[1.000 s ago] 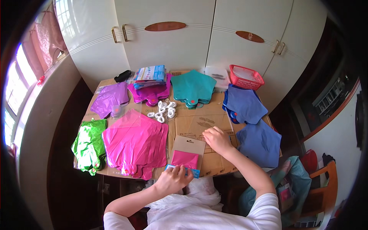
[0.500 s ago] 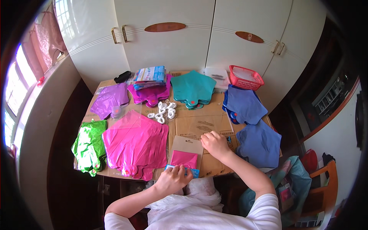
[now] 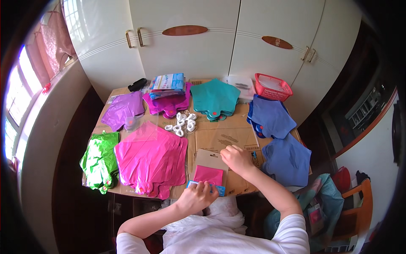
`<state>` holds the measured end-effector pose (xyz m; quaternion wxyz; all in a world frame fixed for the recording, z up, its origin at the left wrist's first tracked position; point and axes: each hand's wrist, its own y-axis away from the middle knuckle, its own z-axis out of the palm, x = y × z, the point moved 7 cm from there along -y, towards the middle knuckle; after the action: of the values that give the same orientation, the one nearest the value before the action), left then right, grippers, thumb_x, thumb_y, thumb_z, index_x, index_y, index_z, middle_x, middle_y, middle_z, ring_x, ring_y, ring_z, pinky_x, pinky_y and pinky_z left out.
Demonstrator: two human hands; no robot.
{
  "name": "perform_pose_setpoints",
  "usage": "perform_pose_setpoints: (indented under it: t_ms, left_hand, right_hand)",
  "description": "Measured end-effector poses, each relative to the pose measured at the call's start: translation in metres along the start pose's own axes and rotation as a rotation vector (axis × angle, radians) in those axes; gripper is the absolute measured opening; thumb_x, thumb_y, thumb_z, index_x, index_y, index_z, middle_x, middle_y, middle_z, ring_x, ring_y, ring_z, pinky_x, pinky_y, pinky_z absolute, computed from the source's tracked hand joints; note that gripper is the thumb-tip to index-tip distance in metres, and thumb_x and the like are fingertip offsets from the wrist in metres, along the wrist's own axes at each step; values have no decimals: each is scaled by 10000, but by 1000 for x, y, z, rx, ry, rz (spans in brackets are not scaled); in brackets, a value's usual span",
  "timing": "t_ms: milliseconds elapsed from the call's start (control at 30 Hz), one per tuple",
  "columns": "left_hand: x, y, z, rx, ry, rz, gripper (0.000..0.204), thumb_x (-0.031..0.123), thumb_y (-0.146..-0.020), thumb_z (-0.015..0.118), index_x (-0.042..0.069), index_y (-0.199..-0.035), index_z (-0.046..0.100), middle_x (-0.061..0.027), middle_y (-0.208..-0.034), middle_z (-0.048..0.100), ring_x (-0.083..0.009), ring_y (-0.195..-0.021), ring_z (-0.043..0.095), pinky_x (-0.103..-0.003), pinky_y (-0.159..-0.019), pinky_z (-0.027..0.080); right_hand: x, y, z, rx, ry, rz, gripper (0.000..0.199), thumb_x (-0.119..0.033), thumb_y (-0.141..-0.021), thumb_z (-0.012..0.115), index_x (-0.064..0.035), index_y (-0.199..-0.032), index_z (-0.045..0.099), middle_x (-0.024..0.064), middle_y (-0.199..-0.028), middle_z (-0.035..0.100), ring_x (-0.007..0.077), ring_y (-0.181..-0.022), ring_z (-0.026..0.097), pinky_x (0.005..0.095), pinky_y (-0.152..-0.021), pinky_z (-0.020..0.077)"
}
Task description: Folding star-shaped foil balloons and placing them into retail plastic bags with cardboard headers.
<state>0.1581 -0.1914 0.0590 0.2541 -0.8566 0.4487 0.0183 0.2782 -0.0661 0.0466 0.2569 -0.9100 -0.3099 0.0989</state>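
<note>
A brown card with a hang hole lies at the table's near edge. On its lower half rest a folded pink foil piece and a blue printed card. My left hand is closed at the near end, its bent fingers on the blue printed card and just under the pink foil. At the brown card's upper right side is my right hand, its fingers curled and pressed together. What those fingers pinch is hidden or too small to make out.
Around sit flat foil balloons: pink, green, purple, teal, blue. White string coils lie mid-table. Printed cards are stacked on magenta balloons; a red basket stands far right.
The brown card, with the pink foil and blue card, has shifted slightly right, closer to my right hand. My left hand has moved right with it; the right hand stays nearly in place.
</note>
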Motion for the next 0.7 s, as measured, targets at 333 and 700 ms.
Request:
perform_pose_setpoints:
  t_ms: [333, 700]
  left_hand:
    - [2, -3, 9, 68, 30, 64, 253, 173, -754, 588, 58, -980, 592, -145, -883, 631, -231, -789, 655, -274, -564, 524]
    - [-11, -20, 21, 126, -66, 46, 244, 177, -717, 618, 115, -953, 601, -108, -912, 625, -162, -754, 626, -252, -557, 509]
  right_hand:
    - [-15, -6, 0, 48, -39, -133, 120, -113, -714, 666, -110, -686, 549, 23, -697, 546, 188, -705, 607, 316, -596, 523]
    - [-28, -6, -7, -9, -97, -231, 84, -115, -724, 626, -105, -693, 548, 31, -699, 549, 188, -696, 608, 320, -592, 524]
